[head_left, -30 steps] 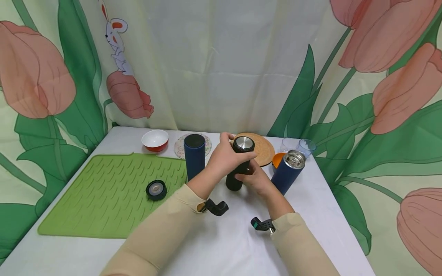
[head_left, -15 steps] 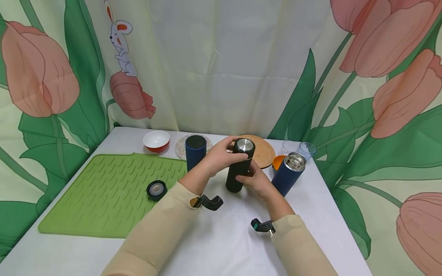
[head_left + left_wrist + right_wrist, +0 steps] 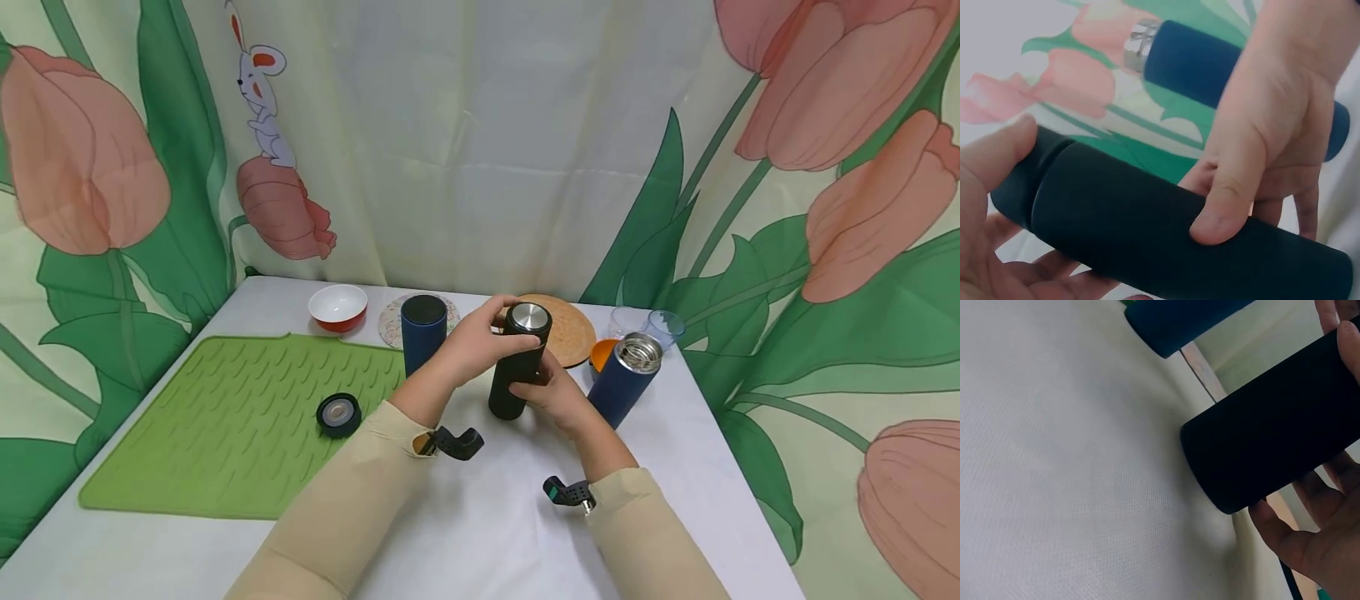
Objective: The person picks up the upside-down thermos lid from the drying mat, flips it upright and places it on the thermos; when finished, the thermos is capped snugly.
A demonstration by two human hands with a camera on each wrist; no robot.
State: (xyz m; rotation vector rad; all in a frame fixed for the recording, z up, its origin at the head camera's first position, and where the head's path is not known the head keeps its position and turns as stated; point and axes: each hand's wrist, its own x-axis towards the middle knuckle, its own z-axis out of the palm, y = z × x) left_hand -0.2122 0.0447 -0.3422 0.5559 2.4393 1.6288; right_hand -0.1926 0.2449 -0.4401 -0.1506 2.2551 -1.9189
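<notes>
A black thermos [image 3: 515, 375] with a silver-topped lid [image 3: 530, 316] stands upright at mid-table, between both hands. My left hand [image 3: 477, 340] grips it around the lid, thumb across the near side. Lower on the body, my right hand [image 3: 553, 390] holds it from the right; in the left wrist view the right thumb [image 3: 1225, 215] presses on the black wall. Just right of that hand stands a blue thermos [image 3: 624, 383] without a lid, its steel mouth showing. Left of my left hand is another blue thermos [image 3: 423, 333] with a dark top, partly covered by the wrist.
A black lid [image 3: 339, 414] lies upside down on the green mat [image 3: 225, 425] at left. Along the back are a red-and-white bowl [image 3: 337, 307], a floral round mat [image 3: 391, 322], a round wooden board [image 3: 573, 332], an orange bowl [image 3: 602, 353] and clear glasses [image 3: 664, 328].
Since a second ago my left hand has turned and lowered slightly around the lid, its wrist shifting left. The right hand keeps its hold, and the thermos stays in place.
</notes>
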